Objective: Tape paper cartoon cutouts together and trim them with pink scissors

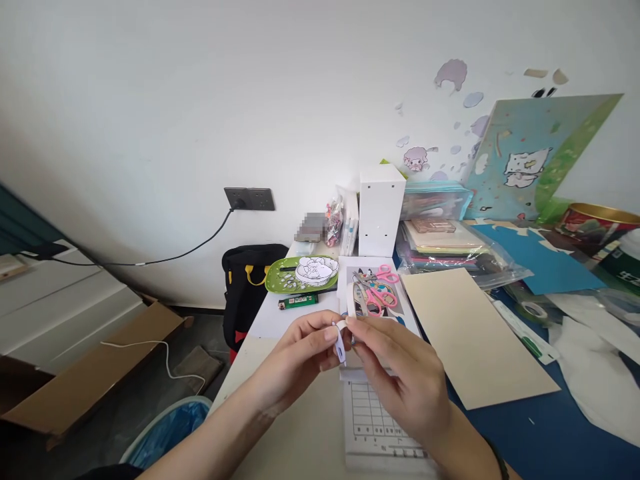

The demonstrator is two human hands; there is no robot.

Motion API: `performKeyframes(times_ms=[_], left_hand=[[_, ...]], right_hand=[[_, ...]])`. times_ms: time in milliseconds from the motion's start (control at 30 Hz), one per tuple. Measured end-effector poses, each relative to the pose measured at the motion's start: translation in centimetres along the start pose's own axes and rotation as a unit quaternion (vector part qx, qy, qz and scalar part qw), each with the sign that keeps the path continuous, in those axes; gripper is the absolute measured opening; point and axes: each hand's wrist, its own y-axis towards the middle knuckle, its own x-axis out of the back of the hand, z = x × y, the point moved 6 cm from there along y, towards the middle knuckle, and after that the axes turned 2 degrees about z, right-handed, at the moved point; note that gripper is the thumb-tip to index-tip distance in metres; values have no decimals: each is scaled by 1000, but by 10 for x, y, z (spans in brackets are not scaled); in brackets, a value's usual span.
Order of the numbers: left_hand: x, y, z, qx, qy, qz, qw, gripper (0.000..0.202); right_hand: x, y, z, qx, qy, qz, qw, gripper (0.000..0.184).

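My left hand and my right hand meet above the table, both pinching a small white curled strip, perhaps tape or paper. Its far end loops up towards a white roll-like shape. Just behind the fingers lie pink-handled scissors on a printed sheet. Below my hands sits a white ruled cutting board.
A tan card sheet lies to the right on the blue table cover. Behind are a green plate, a green lighter, a white box, stacked paper packs and a tape roll. A bin stands left.
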Motion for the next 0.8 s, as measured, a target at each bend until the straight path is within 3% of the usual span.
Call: performKeyframes(times_ms=[400,533,633,800], left_hand=[[-3,5,-1,-53,27,34,998,17],[-4,5,0,-35,25,45,998,20],[-2,5,-1,-36,12,40,998,18],[4,3,-7,-58,30,18,998,18]], right_hand=[[-10,-7,-19,-145,95,-14,985,34],[-18,-14,-24,-179,126,-13,976,47],[-22,-17,-32,-244,162,-14,956,55],[-10,-11,-47,-302,167,29,938,32]])
